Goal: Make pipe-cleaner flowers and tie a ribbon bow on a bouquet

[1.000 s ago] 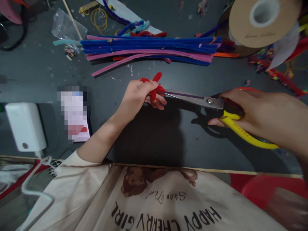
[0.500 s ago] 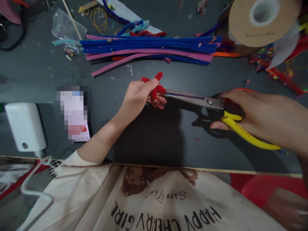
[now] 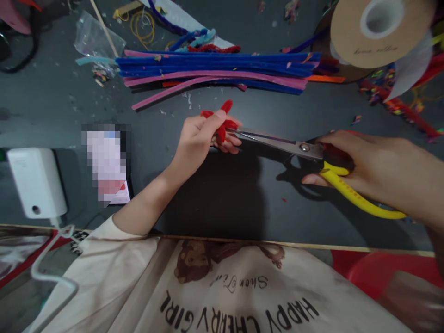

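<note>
Between the thumb and fingers of my left hand (image 3: 204, 132) is a red fuzzy flower shape (image 3: 226, 107), its petals sticking out past the fingertips. My right hand (image 3: 367, 159) is wrapped round the yellow handle of a pair of scissors (image 3: 282, 143). The blades point left, nearly together, and their tips reach the lower right petal of the red flower. Whether the tips touch it or pass behind it I cannot tell. A small red scrap (image 3: 284, 200) lies on the table below the blades.
Beyond my hands lies a bundle of blue and pink pipe cleaners (image 3: 215, 64). A cardboard spool (image 3: 340, 27) stands at the back right. To the left are a phone (image 3: 120, 196) and a white power bank (image 3: 36, 182) with a cable. A red basin (image 3: 367, 273) sits below the table edge.
My left hand and the red flower have shifted slightly up and left. The scissors remain nearly in place, with their blade tips at the petal.
</note>
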